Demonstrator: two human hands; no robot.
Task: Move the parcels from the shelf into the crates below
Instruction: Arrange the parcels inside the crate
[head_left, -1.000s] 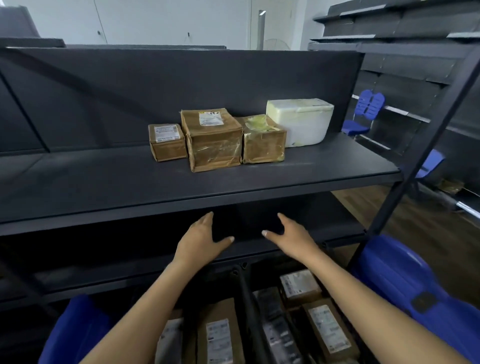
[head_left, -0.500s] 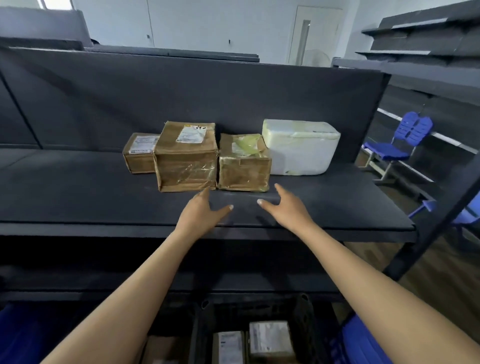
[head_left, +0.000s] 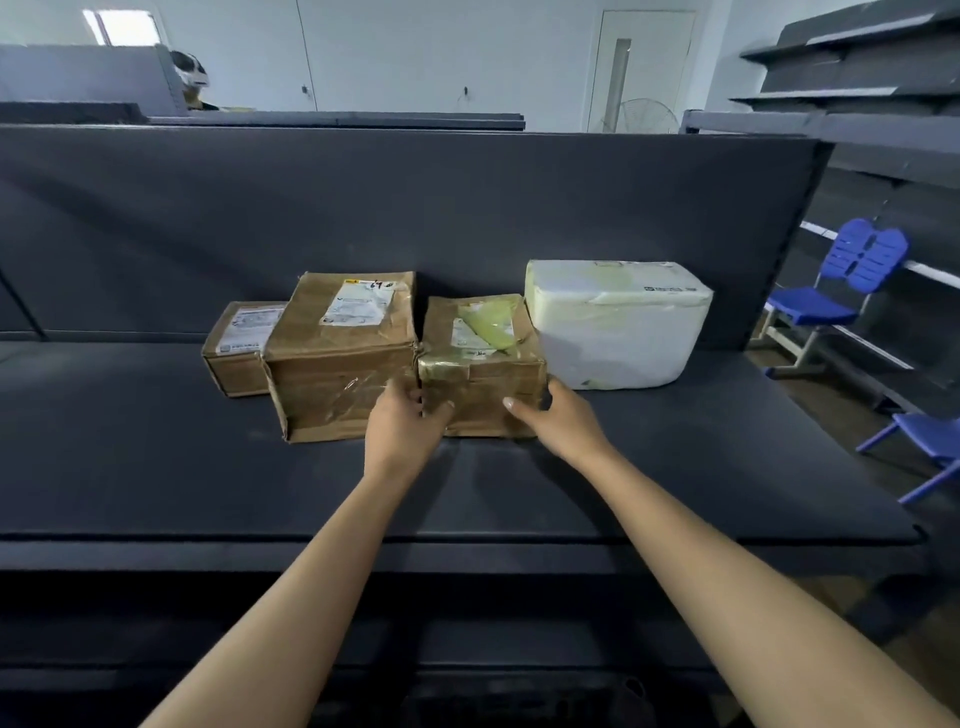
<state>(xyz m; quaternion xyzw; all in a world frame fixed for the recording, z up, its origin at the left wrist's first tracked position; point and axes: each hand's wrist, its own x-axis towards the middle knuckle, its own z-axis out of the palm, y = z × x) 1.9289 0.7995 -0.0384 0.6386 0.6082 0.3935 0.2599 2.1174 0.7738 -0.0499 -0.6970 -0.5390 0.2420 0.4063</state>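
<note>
Several parcels stand in a row at the back of the dark shelf (head_left: 156, 467). From the left: a small brown box (head_left: 236, 348), a larger brown box (head_left: 343, 353), a taped brown box with yellow-green tape (head_left: 480, 358), and a white foam box (head_left: 615, 325). My left hand (head_left: 402, 421) presses the taped box's front left corner, fingers in the gap beside the larger box. My right hand (head_left: 556, 418) clasps its front right corner. The box still rests on the shelf. The crates below are hidden except for a dark rim (head_left: 519, 696) at the bottom edge.
A dark back panel (head_left: 467, 208) closes the shelf behind the parcels. Blue chairs (head_left: 831, 291) stand on the floor to the right, next to more grey shelving (head_left: 883, 78). The shelf's front half is bare dark board.
Both hands rose from below the shelf edge, reached forward over the shelf and closed on the two front corners of the taped brown box. My view lifted, so the crates dropped out of sight.
</note>
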